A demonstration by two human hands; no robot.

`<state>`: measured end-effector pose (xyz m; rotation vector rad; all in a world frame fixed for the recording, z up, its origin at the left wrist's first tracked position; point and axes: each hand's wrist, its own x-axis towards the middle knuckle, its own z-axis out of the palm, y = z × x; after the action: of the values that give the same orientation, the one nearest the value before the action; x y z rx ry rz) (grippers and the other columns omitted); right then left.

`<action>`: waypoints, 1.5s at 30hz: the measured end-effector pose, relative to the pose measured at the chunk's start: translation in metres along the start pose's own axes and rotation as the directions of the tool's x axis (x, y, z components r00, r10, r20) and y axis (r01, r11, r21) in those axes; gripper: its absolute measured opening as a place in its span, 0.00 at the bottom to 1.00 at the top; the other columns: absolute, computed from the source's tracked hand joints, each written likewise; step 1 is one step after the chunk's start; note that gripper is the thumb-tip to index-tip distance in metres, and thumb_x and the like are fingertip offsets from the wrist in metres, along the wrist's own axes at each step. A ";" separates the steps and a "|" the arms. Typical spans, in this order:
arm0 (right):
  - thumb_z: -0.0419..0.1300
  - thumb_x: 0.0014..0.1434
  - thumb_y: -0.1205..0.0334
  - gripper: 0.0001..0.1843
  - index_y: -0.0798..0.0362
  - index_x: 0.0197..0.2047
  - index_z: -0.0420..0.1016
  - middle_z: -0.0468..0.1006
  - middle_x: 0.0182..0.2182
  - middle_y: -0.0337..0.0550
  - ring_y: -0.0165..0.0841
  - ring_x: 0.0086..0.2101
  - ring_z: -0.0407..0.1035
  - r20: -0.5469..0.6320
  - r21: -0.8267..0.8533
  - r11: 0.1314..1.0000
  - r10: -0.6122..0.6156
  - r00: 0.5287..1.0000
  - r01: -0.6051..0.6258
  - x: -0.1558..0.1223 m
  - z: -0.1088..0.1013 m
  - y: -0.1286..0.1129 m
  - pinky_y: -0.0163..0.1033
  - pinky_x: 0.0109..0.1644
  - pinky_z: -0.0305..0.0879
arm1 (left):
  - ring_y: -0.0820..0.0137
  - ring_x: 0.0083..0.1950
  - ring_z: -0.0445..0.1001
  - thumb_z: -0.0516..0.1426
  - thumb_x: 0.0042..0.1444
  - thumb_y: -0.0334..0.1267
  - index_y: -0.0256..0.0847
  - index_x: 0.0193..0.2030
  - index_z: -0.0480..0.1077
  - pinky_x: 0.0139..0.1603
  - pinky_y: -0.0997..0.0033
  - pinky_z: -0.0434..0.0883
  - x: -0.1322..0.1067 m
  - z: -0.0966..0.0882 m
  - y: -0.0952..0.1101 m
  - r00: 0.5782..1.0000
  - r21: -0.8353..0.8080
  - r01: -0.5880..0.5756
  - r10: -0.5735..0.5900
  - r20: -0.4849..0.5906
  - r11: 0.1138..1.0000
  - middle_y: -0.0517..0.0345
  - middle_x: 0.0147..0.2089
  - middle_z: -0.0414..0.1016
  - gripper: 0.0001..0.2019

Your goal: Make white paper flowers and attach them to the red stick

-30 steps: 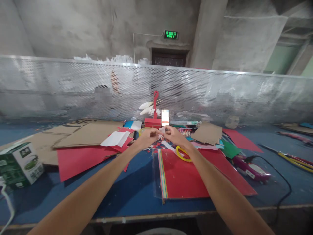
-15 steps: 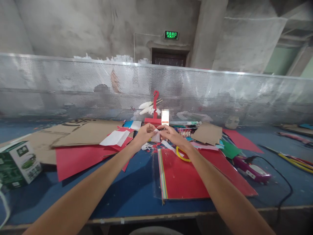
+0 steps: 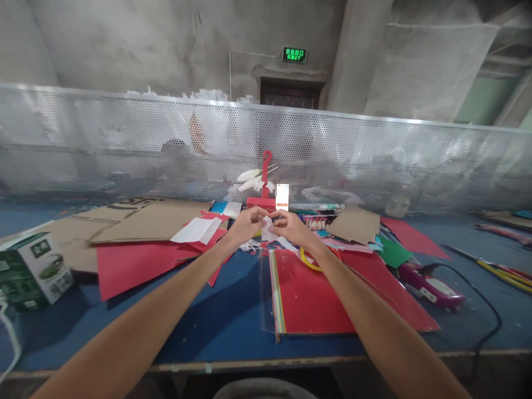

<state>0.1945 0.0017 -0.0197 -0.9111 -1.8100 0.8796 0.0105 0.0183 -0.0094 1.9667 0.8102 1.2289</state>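
Note:
A small piece of white paper (image 3: 268, 230) is pinched between my two hands, above the far middle of the table. My left hand (image 3: 249, 223) grips its left side, with thumb and fingers together. On its right side my right hand (image 3: 290, 226) closes its fingertips on the same paper. Just behind the hands stands a red stand with a hooked top (image 3: 266, 174), with white feather-like pieces (image 3: 250, 182) beside it. A lit phone screen (image 3: 282, 197) leans to its right. Under my right wrist lie yellow-handled scissors (image 3: 310, 261), partly hidden by the arm.
A stack of red paper (image 3: 316, 299) lies in front on the blue table (image 3: 216, 327). Cardboard sheets (image 3: 153, 224) and a green-white box (image 3: 39, 269) are at left. A purple device (image 3: 432, 287) with a black cable sits at right. A perforated metal screen (image 3: 353, 155) runs behind.
The white paper's angle between my fingers has altered slightly, and my hands have shifted a little. The whole view has tilted slightly.

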 end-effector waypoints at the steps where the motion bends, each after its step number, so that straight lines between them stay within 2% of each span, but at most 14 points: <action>1: 0.65 0.49 0.62 0.21 0.54 0.46 0.69 0.77 0.28 0.39 0.30 0.27 0.70 0.001 -0.005 1.000 0.004 1.000 -0.004 0.000 -0.001 0.001 0.34 0.33 0.64 | 0.69 0.36 0.75 0.59 0.48 0.36 0.35 0.39 0.72 0.38 0.70 0.69 0.001 -0.001 -0.001 1.000 0.038 -0.019 0.018 0.017 0.999 0.54 0.35 0.77 0.11; 7: 0.62 0.50 0.66 0.18 0.53 0.46 0.70 0.79 0.29 0.40 0.30 0.29 0.71 0.022 -0.052 0.998 0.022 1.000 -0.021 -0.002 -0.002 0.000 0.34 0.33 0.64 | 0.67 0.37 0.76 0.56 0.51 0.36 0.37 0.43 0.75 0.38 0.70 0.71 0.002 -0.008 -0.007 0.993 0.184 -0.104 0.092 0.075 0.977 0.54 0.36 0.79 0.13; 17: 0.61 0.51 0.67 0.18 0.54 0.47 0.70 0.80 0.31 0.42 0.31 0.31 0.73 0.053 -0.038 0.998 0.057 0.997 -0.055 -0.005 0.001 -0.005 0.34 0.35 0.66 | 0.67 0.36 0.76 0.58 0.52 0.40 0.36 0.38 0.74 0.38 0.69 0.71 0.002 -0.008 -0.015 0.998 0.150 -0.058 0.053 0.037 0.987 0.53 0.34 0.78 0.11; 19: 0.61 0.52 0.65 0.17 0.55 0.47 0.71 0.79 0.29 0.42 0.31 0.30 0.73 0.056 -0.049 0.997 0.070 0.996 -0.067 -0.005 0.002 -0.005 0.34 0.35 0.66 | 0.67 0.35 0.76 0.58 0.52 0.40 0.36 0.38 0.74 0.38 0.70 0.71 0.002 -0.007 -0.016 0.998 0.147 -0.060 0.055 0.041 0.987 0.53 0.33 0.78 0.11; 22: 0.59 0.57 0.57 0.14 0.56 0.45 0.72 0.78 0.28 0.43 0.31 0.28 0.71 0.030 -0.047 0.996 0.082 0.996 -0.080 -0.004 0.003 -0.006 0.35 0.34 0.66 | 0.67 0.35 0.76 0.58 0.52 0.39 0.35 0.38 0.74 0.37 0.70 0.71 0.001 -0.005 -0.015 0.998 0.150 -0.056 0.049 0.047 0.987 0.53 0.34 0.79 0.10; 24: 0.60 0.57 0.52 0.17 0.56 0.43 0.72 0.78 0.28 0.43 0.31 0.28 0.70 0.017 -0.054 0.997 0.057 0.998 -0.056 -0.004 0.004 -0.005 0.35 0.34 0.65 | 0.67 0.35 0.76 0.58 0.51 0.37 0.35 0.37 0.74 0.37 0.71 0.70 -0.001 -0.003 -0.011 0.999 0.143 -0.043 0.038 0.039 0.989 0.53 0.33 0.79 0.09; 26: 0.63 0.54 0.51 0.18 0.56 0.41 0.72 0.78 0.27 0.42 0.31 0.27 0.69 0.015 -0.090 0.996 0.028 1.000 -0.026 -0.003 0.004 -0.004 0.34 0.32 0.63 | 0.68 0.35 0.76 0.58 0.51 0.37 0.35 0.36 0.74 0.37 0.71 0.70 -0.002 -0.001 -0.008 0.999 0.139 -0.034 0.030 0.031 0.990 0.53 0.33 0.78 0.08; 31: 0.64 0.51 0.55 0.14 0.57 0.36 0.72 0.78 0.29 0.44 0.33 0.30 0.72 -0.019 -0.150 0.989 -0.014 1.000 0.011 -0.002 0.003 -0.002 0.35 0.35 0.64 | 0.68 0.34 0.75 0.57 0.52 0.38 0.36 0.36 0.72 0.37 0.70 0.70 -0.001 -0.002 -0.008 0.998 0.173 -0.054 0.049 0.036 0.984 0.53 0.33 0.78 0.08; 36: 0.62 0.51 0.59 0.11 0.57 0.36 0.75 0.79 0.31 0.45 0.34 0.32 0.72 -0.039 -0.209 0.978 -0.029 0.999 0.020 0.001 0.003 -0.001 0.37 0.37 0.66 | 0.67 0.37 0.76 0.54 0.53 0.34 0.38 0.38 0.72 0.40 0.69 0.71 0.001 -0.006 -0.014 0.995 0.275 -0.093 0.081 0.055 0.957 0.54 0.36 0.78 0.08; 40: 0.63 0.49 0.61 0.11 0.57 0.37 0.74 0.79 0.32 0.45 0.33 0.33 0.72 -0.041 -0.209 0.977 -0.048 0.998 0.038 0.002 0.002 0.001 0.37 0.39 0.66 | 0.68 0.38 0.76 0.53 0.52 0.31 0.39 0.42 0.73 0.40 0.70 0.71 -0.002 -0.007 -0.007 0.991 0.390 -0.119 0.084 0.107 0.913 0.54 0.39 0.79 0.12; 45: 0.63 0.48 0.63 0.10 0.56 0.35 0.73 0.78 0.31 0.43 0.33 0.32 0.72 -0.031 -0.189 0.980 -0.062 0.998 0.055 0.001 0.002 0.000 0.36 0.38 0.66 | 0.69 0.37 0.76 0.53 0.53 0.31 0.40 0.42 0.74 0.39 0.71 0.69 -0.005 -0.007 0.000 0.986 0.469 -0.149 0.096 0.135 0.870 0.55 0.37 0.79 0.12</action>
<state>0.1928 0.0021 -0.0204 -0.9800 -1.9010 0.6586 0.0024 0.0159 -0.0099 2.4934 1.0209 1.0465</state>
